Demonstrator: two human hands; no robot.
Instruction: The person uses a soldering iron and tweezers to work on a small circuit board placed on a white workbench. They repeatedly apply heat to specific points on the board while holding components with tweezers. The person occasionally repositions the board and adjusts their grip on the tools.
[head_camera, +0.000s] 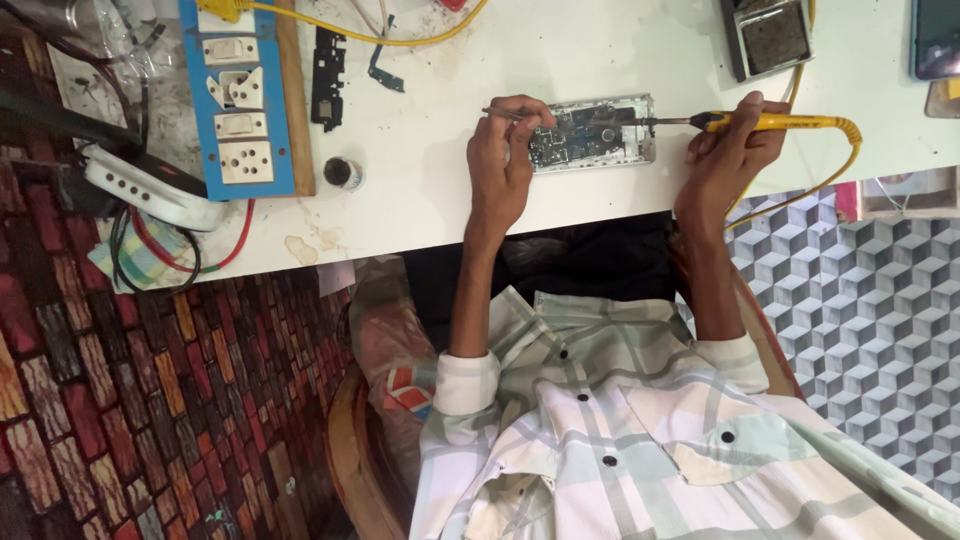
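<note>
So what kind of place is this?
Probably a small phone repair bench: an opened phone with its circuit board bare, a yellow soldering iron in one hand, and a blue socket board nearby.

White worktable above a patterned floor and brick-look surface

The white tabletop fills the upper half of the view from 10 to 2 o'clock, stained and scuffed, with brownish marks near its front edge at 9 o'clock of centre. At 10 o'clock a blue switch-and-socket board on a wooden backing lies on it, beside a white power strip with red and black cables trailing off the edge. From 7 to 9 o'clock runs a surface printed with red, brown and grey bricks. At 3 to 4 o'clock the floor shows a grey-and-white cube pattern. A curved wooden chair frame sits at 7 o'clock. Light is even and bright.
</note>
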